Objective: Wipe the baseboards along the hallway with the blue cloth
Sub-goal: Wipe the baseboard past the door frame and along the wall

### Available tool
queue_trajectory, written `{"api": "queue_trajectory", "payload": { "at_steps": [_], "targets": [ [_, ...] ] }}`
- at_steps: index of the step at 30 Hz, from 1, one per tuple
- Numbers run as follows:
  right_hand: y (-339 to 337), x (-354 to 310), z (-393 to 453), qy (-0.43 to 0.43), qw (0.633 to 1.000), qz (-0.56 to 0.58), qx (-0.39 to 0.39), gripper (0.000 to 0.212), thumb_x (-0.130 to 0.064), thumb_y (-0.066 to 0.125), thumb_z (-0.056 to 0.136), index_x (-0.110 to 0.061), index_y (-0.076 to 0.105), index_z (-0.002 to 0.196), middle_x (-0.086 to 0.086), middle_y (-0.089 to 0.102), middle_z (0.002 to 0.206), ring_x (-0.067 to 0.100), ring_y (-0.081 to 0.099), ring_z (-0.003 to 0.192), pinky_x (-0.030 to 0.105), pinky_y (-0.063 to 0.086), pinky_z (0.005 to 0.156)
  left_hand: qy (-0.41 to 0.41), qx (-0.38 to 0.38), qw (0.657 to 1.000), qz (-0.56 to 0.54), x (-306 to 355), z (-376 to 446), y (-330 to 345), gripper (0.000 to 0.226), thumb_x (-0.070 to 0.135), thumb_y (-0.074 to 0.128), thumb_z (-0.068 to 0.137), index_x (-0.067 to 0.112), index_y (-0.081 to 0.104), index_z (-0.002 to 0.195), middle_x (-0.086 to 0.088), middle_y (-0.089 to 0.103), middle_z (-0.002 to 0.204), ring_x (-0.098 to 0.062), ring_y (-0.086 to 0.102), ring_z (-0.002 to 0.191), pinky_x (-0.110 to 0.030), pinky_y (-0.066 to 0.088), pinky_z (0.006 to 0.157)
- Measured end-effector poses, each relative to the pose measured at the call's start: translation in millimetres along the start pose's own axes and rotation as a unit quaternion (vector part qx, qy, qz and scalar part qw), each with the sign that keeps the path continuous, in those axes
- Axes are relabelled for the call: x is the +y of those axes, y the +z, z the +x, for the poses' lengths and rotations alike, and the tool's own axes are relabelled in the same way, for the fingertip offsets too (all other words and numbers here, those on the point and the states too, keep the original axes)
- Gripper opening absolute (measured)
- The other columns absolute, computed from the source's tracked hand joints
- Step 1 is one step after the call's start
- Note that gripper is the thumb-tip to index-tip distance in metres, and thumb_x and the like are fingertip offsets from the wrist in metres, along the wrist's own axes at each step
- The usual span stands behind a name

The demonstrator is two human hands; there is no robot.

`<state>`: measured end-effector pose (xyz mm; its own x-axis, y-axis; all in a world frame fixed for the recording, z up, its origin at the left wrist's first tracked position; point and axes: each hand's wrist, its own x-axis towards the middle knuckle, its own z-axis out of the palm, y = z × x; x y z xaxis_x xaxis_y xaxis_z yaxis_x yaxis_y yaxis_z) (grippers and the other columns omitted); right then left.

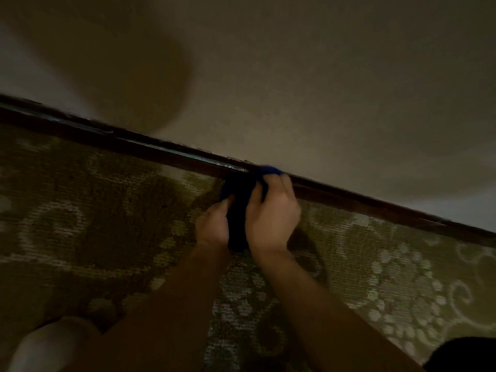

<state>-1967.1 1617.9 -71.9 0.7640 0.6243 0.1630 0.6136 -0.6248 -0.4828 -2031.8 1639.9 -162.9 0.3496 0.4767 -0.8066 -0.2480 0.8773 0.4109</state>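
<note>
The blue cloth (239, 194) is lying bunched against the dark baseboard (166, 153), at the seam where the wall (322, 76) is meeting the floor. The right hand (273, 213) is curling its fingers (279, 183) over the cloth's far right end, pressing it onto the baseboard's top edge, with a blue tip showing just beyond the fingertips. The left hand (213, 224) is gripping the cloth's near part, its thumb lying along the left side and the dark fabric hanging down between the two palms. Both forearms are reaching in from the near edge. A patterned green carpet (94, 210) is spreading under the hands. A pale blurred shape (53, 342) is sitting at near left, and a dark one (467, 355) at near right.
</note>
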Motion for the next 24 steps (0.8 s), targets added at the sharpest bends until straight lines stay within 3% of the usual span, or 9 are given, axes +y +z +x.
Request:
{"api": "queue_trajectory", "payload": {
  "at_steps": [2,5,9,15,18,19,21,23,24],
  "targets": [
    [4,-7,0,-0.058,0.998,-0.013,-0.012,0.014,-0.011,0.059,0.087,-0.008,0.068,0.098,0.007,0.064,0.097,0.024,0.063,0.081,0.028,0.047,0.064,0.020,0.024,0.999,0.023,1,-4,1,0.050,0.044,0.069,0.081,0.013,0.066,0.120,-0.007,0.070,0.118,-0.026,0.067,0.107,-0.045,0.052,0.096],
    [-11,16,11,-0.139,0.987,-0.073,-0.018,0.014,-0.015,0.063,0.086,-0.011,0.071,0.096,0.006,0.068,0.090,0.023,0.066,0.071,0.022,0.042,0.055,-0.005,0.039,0.999,-0.013,1,-3,2,0.079,0.051,0.082,0.049,0.016,0.069,0.118,-0.010,0.069,0.121,-0.033,0.067,0.108,-0.052,0.051,0.097],
    [-22,44,13,-0.071,0.992,-0.093,0.050,0.016,-0.017,0.062,0.086,-0.009,0.071,0.096,0.007,0.068,0.086,0.026,0.065,0.066,0.021,0.036,0.057,-0.007,0.023,1.000,-0.014,1,-2,4,0.090,0.054,0.093,0.033,0.017,0.073,0.113,-0.010,0.070,0.119,-0.035,0.066,0.107,-0.051,0.051,0.098],
    [-2,9,4,-0.072,0.996,-0.048,0.011,0.009,-0.007,0.060,0.085,-0.007,0.066,0.092,0.008,0.064,0.089,0.025,0.063,0.075,0.026,0.045,0.059,-0.002,0.051,0.999,0.006,3,-8,8,0.081,0.055,0.080,0.049,0.014,0.068,0.118,-0.010,0.070,0.120,-0.032,0.066,0.110,-0.051,0.051,0.099],
    [-16,-4,10,0.064,0.993,0.070,-0.074,0.015,-0.016,0.056,0.093,-0.012,0.063,0.105,0.006,0.065,0.107,0.021,0.062,0.093,0.032,0.051,0.079,-0.047,0.044,0.998,0.002,18,-32,18,0.048,0.048,0.064,0.085,0.012,0.066,0.117,-0.013,0.068,0.121,-0.034,0.065,0.108,-0.049,0.053,0.089],
    [-25,-7,14,0.144,0.972,0.151,-0.109,0.012,-0.019,0.057,0.094,-0.014,0.062,0.104,0.006,0.065,0.109,0.020,0.061,0.094,0.032,0.052,0.083,-0.068,0.033,0.997,-0.024,24,-42,19,0.041,0.043,0.055,0.095,0.011,0.064,0.120,-0.015,0.066,0.121,-0.035,0.064,0.106,-0.048,0.053,0.084],
    [-43,-9,22,0.296,0.872,0.359,-0.150,0.004,-0.019,0.060,0.092,-0.017,0.059,0.090,0.007,0.065,0.102,0.021,0.060,0.094,0.035,0.053,0.088,-0.068,0.036,0.994,-0.072,40,-60,20,0.042,0.037,0.048,0.100,0.011,0.057,0.131,-0.015,0.062,0.128,-0.035,0.061,0.108,-0.047,0.053,0.082],
    [-46,-5,23,0.390,0.769,0.481,-0.163,0.013,-0.016,0.064,0.090,-0.016,0.056,0.080,0.007,0.064,0.097,0.025,0.059,0.098,0.041,0.050,0.094,-0.010,0.108,0.989,-0.105,60,-76,20,0.045,0.033,0.054,0.098,0.012,0.051,0.139,-0.011,0.058,0.132,-0.033,0.058,0.112,-0.044,0.051,0.089],
    [-41,-5,22,0.414,0.747,0.489,-0.178,0.011,-0.015,0.064,0.089,-0.015,0.056,0.081,0.007,0.064,0.099,0.026,0.059,0.100,0.043,0.049,0.095,0.042,0.178,0.979,-0.093,73,-84,21,0.042,0.029,0.056,0.097,0.013,0.052,0.136,-0.008,0.060,0.125,-0.029,0.059,0.107,-0.041,0.049,0.088]
  ]
}}
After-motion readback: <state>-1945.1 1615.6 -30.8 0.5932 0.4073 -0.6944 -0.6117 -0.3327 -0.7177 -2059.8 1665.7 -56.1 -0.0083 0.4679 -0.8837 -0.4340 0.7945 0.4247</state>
